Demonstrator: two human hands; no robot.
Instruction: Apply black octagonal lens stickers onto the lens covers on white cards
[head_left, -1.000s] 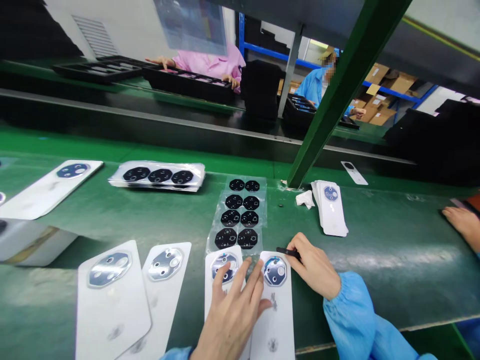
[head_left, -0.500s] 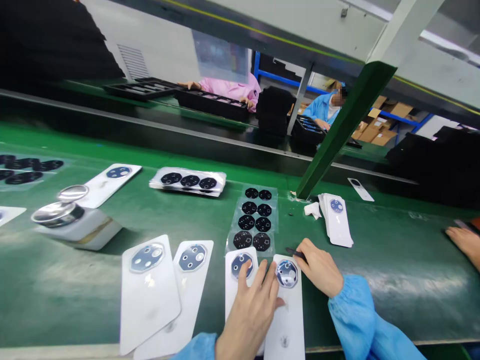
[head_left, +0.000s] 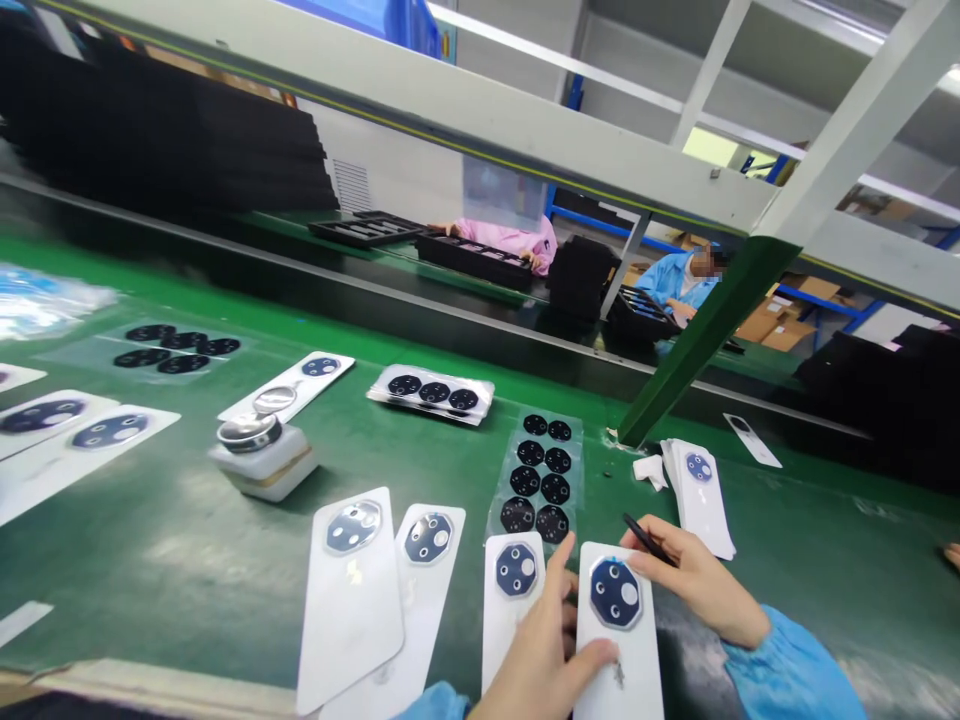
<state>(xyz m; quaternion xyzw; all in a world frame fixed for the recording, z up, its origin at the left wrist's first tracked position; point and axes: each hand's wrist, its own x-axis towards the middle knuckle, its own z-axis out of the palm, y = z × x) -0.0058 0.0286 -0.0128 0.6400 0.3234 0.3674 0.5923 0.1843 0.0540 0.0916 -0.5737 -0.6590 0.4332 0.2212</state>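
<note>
My left hand (head_left: 544,640) has its thumb on the front of a white panel (head_left: 621,665) and its fingers at that panel's left edge. The panel bears a dark octagonal lens piece with a bit of blue at its top edge. My right hand (head_left: 694,575) holds a black pen-like tool (head_left: 649,541), with fingertips touching the panel's upper right. A second white panel (head_left: 514,625) lies to the left, partly behind my left hand. Just beyond the panels is a clear sheet with black octagonal stickers (head_left: 540,470).
Two overlapping panels (head_left: 352,610) lie left of my hands. Farther left stands a white bottle with a metal top (head_left: 266,465). A panel stack (head_left: 699,500) lies at right, near a green post (head_left: 705,345). People work across the bench.
The view has shifted, showing more on the left. My left hand has turned from lying over both panels to gripping the right one, which is raised slightly. The tool stays in my right hand.
</note>
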